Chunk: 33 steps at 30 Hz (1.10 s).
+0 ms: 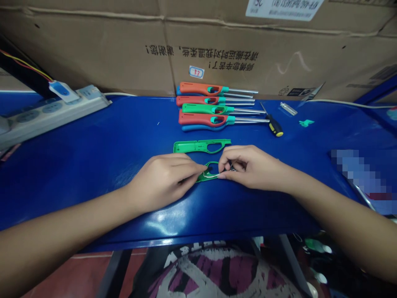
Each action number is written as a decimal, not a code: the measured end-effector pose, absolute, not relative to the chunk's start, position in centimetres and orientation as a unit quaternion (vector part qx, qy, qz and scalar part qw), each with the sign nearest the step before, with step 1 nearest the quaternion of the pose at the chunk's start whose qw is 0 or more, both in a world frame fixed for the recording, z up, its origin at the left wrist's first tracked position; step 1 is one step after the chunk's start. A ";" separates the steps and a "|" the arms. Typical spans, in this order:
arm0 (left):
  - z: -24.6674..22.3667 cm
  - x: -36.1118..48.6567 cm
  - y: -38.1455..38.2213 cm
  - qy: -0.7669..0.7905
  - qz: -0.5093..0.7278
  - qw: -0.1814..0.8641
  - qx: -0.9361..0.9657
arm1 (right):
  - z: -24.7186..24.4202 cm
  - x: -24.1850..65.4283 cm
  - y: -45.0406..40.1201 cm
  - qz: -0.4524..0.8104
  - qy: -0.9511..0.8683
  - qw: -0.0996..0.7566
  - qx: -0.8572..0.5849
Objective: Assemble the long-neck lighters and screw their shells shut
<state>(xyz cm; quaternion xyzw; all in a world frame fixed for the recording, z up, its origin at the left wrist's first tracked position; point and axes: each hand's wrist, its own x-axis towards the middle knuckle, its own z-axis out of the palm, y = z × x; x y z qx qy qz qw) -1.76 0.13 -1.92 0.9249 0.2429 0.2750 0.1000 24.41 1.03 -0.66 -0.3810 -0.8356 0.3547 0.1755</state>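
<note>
Two hands work at a green shell on the blue table

The left hand (166,176) is nearly closed over the handle end of the near shell (212,177), holding it, its fingertips drawn together beside the shell's loop. Whether it also pinches a small part there cannot be told. The right hand (248,167) is at the other end, fingers curled in and thumb tip closed against them on the thin white wire (211,176), which runs along the loop. Something metallic shows partly under its fingers, too hidden to name.

The near shell lies on the table (130,140) between the hands. Just beyond it is the far shell (201,146), also green, open side up. Farther back, a row of lighters (201,119), orange, red, green and blue, lies with metal tubes pointing right, and a screwdriver (275,126) lies beside the tubes. Right of that are a small metal cylinder (288,108) and a turquoise piece (306,123). A power strip (46,111) sits at the left, and a cardboard box (124,54) stands behind.
</note>
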 end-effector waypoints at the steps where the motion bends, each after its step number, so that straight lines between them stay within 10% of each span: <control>1: -1.9 -1.8 0.1 0.237 0.265 0.081 0.931 | -0.6 24.4 1.0 0.358 -0.832 0.174 -0.386; 19: -1.4 -1.0 -3.5 0.236 0.089 -0.131 0.959 | -0.8 24.5 1.1 0.414 -0.782 0.169 -0.435; 33: -1.6 -1.1 -0.8 0.252 0.179 0.026 0.951 | -0.3 24.6 1.1 0.354 -0.808 0.169 -0.440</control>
